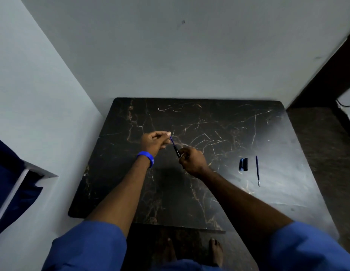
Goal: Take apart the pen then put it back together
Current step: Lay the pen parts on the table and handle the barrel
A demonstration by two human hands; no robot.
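Observation:
Over the middle of the black marble table both of my hands hold one pen. My left hand, with a blue wristband, pinches the thin blue upper end. My right hand grips the black lower part of the barrel. The pen runs slanted between the two hands, above the tabletop. To the right, a short black-and-blue pen part lies on the table. Beside it rests a thin blue refill, lengthwise, tip toward me.
The table stands in a corner, with white walls behind it and to its left. A dark doorway opens at the right. A blue cloth hangs at the left edge. My bare feet show under the near table edge.

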